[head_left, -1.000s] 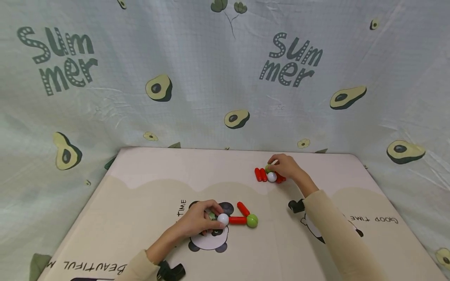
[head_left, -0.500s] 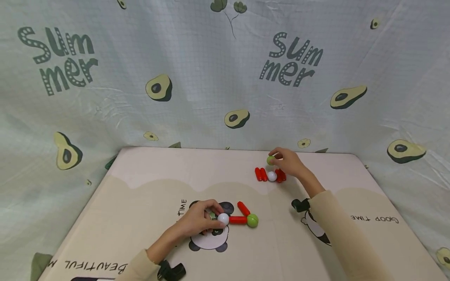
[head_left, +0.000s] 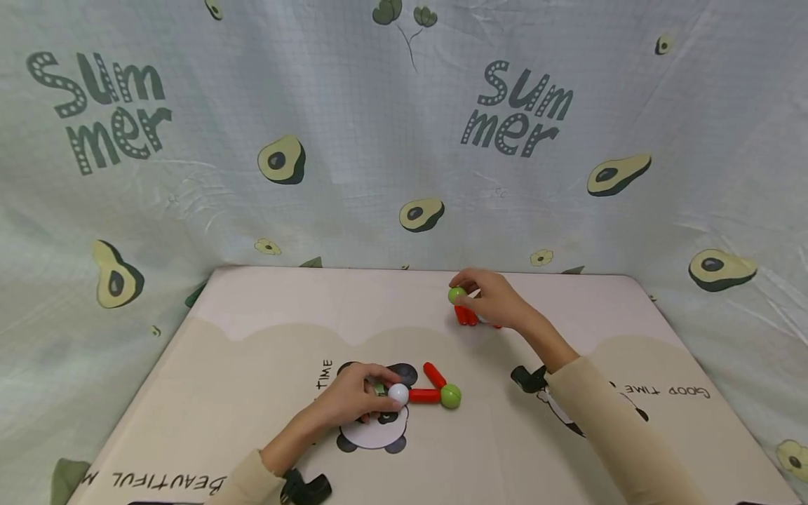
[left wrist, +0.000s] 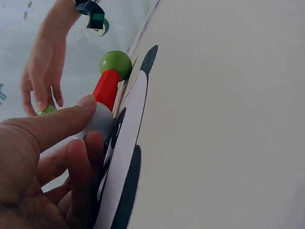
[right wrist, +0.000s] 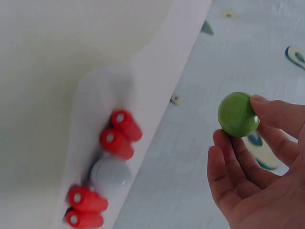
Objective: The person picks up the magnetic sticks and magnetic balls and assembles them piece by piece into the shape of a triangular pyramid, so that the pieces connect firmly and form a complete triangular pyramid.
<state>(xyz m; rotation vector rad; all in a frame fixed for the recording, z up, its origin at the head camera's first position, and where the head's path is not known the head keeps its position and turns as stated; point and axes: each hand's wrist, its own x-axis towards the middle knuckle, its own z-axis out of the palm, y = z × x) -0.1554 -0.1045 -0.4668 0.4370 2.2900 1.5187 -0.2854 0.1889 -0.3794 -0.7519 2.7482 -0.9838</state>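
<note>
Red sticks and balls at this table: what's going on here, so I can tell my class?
A person's left hand holds a white ball at one end of a red stick; a green ball sits at the other end, with a second red stick angling off it, its far end bare. Near the table's far edge, the right hand pinches another green ball close to four more red sticks and another white ball.

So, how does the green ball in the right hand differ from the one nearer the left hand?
The held ball is pinched in the right hand; no hand touches the other ball. The held ball shows no rod attached; the other ball meets two red rods. Both are glossy, round and green.
</note>
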